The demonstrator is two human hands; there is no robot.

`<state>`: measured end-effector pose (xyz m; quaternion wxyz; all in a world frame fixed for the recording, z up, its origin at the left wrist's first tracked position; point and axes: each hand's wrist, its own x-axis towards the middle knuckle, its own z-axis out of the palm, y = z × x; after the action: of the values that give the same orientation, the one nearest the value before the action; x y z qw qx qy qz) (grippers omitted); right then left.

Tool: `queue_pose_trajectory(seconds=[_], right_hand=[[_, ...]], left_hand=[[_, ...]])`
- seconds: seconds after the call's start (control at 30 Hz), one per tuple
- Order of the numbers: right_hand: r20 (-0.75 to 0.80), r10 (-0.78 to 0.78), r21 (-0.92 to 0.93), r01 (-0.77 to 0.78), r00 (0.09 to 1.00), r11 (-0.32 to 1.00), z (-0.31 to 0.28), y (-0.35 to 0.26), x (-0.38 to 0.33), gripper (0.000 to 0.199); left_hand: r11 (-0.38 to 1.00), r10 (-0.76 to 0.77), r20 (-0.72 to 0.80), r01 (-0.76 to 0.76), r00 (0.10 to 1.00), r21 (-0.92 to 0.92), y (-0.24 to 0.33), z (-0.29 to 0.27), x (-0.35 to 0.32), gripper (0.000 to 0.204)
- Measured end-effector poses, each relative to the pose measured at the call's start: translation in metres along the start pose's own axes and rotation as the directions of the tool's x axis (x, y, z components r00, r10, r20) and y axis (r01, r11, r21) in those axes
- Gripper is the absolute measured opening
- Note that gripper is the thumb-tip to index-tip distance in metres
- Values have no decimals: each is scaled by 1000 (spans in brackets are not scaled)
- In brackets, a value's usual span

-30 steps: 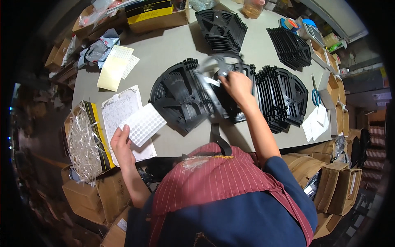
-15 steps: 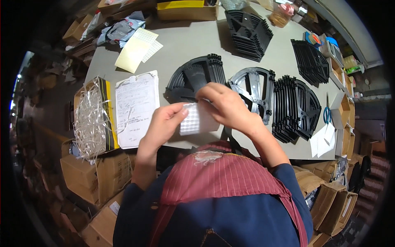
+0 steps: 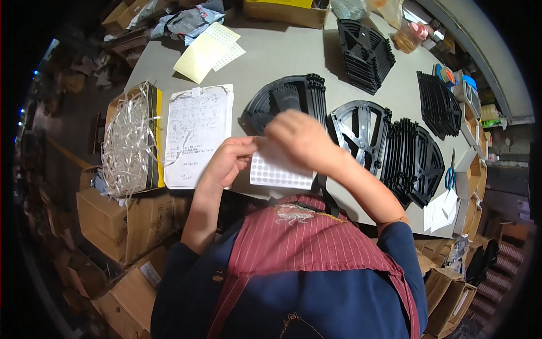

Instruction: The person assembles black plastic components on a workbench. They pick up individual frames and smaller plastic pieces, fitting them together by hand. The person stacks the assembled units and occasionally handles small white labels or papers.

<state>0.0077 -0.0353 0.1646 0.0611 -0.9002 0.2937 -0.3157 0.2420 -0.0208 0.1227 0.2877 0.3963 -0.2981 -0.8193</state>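
Observation:
My left hand [image 3: 232, 159] pinches the upper left corner of a white sheet of round grey stickers [image 3: 279, 174] near the table's front edge. Over the sheet's upper right part is my right hand [image 3: 302, 140], its fingers curled and smeared by motion; what they hold, if anything, does not show. Just beyond the hands lies a stack of black fan-shaped plastic parts [image 3: 282, 93]. A single fan-shaped part [image 3: 353, 127] with open slots lies right of it, shining in the light. Farther right stands another row of black fan-shaped parts [image 3: 409, 164].
Left of my hands lies a clipboard with written paper [image 3: 199, 130], beside a box of clear plastic strips [image 3: 130, 141]. Yellow and dotted sheets [image 3: 206, 53] lie behind. More black parts [image 3: 364, 56] stand at the back. Blue-handled scissors [image 3: 450, 178] lie at the right edge.
The sheet now lies flatter to view, its round stickers showing more plainly. My right hand has shifted over its top and blurs. The whole view has turned slightly.

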Motion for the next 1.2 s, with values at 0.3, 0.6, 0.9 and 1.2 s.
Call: queue_pose_trajectory(seconds=[0.3,0.6,0.9,1.2], right_hand=[[305,551,-161,-528,777,834,71,133,-5,17],[333,689,-299,-620,644,725,62,97,-15,56],[40,905,-211,-881,425,423,-35,80,-71,50],[-71,825,-471,-748,560,467,-59,101,-137,44]], left_hand=[[997,64,-214,-55,975,50,-13,-23,-11,30],[980,98,-304,-38,948,196,-16,-25,-17,32],[967,138,-286,-66,948,246,0,-17,-27,28],[943,193,-305,-91,933,320,4,-14,-20,27]])
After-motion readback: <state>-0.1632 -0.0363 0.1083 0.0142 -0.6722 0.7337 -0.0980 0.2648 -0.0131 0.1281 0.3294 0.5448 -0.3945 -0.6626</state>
